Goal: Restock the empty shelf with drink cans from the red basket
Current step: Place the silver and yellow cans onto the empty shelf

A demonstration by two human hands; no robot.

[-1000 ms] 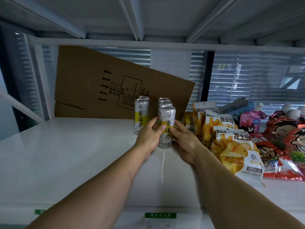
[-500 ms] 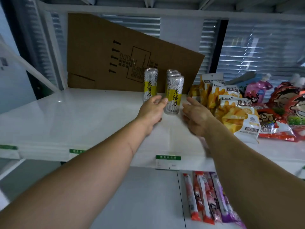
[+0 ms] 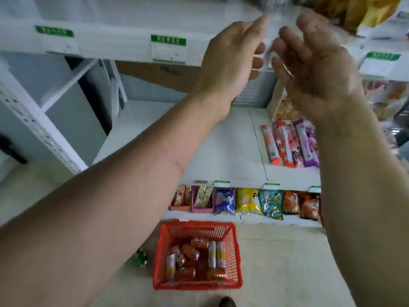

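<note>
My left hand (image 3: 230, 63) and my right hand (image 3: 314, 69) hang in the air in front of the upper white shelf's front edge (image 3: 124, 43), fingers loose, palms facing each other, holding nothing. Far below on the floor stands the red basket (image 3: 234, 253) with several drink cans in it: orange ones (image 3: 192, 252) and slim white-and-yellow ones (image 3: 215, 254). A green can (image 3: 140, 259) lies on the floor left of the basket. The cans placed on the upper shelf are out of view.
A lower white shelf (image 3: 221, 151) carries snack sticks (image 3: 290, 142) at its right. Below it runs a row of snack bags (image 3: 270, 203) and small boxes (image 3: 190, 198). Yellow snack bags (image 3: 363, 12) sit on the upper shelf at right. A shoe tip (image 3: 226, 302) shows at the bottom.
Both hands let go of the white-and-yellow can on the upper shelf and drew back. The view tipped down, so the floor and the red basket now show.
</note>
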